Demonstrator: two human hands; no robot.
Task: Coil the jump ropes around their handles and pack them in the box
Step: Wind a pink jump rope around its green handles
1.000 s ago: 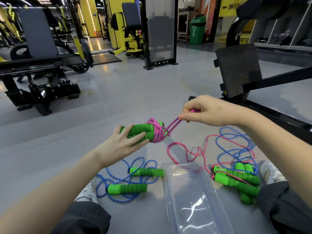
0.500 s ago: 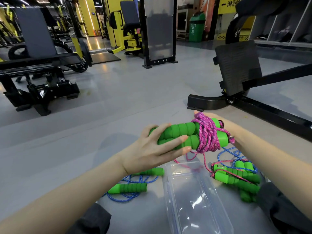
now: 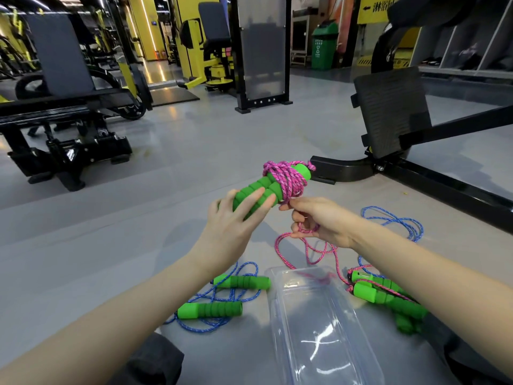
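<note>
My left hand [image 3: 236, 218] holds a pair of green foam handles [image 3: 261, 190] that point up and to the right. A pink rope coil [image 3: 283, 176] is wound around their upper part. My right hand [image 3: 319, 220] sits just below the coil and pinches the loose pink rope [image 3: 308, 251], which trails down to the floor. A clear plastic box [image 3: 319, 329] lies open on the floor in front of me. On its left lies a blue rope with green handles [image 3: 211, 309]. More green handles [image 3: 383, 295] tangled in blue and pink rope lie on its right.
A black machine frame with a footplate [image 3: 391, 115] stands close at the right. A bench machine [image 3: 69, 129] stands at the left. Grey floor [image 3: 194, 151] stretches ahead. My knees in dark trousers [image 3: 150, 362] flank the box.
The handle bundle has tilted up and moved slightly right. My right hand has come from behind the coil to below it, now holding the loose pink rope.
</note>
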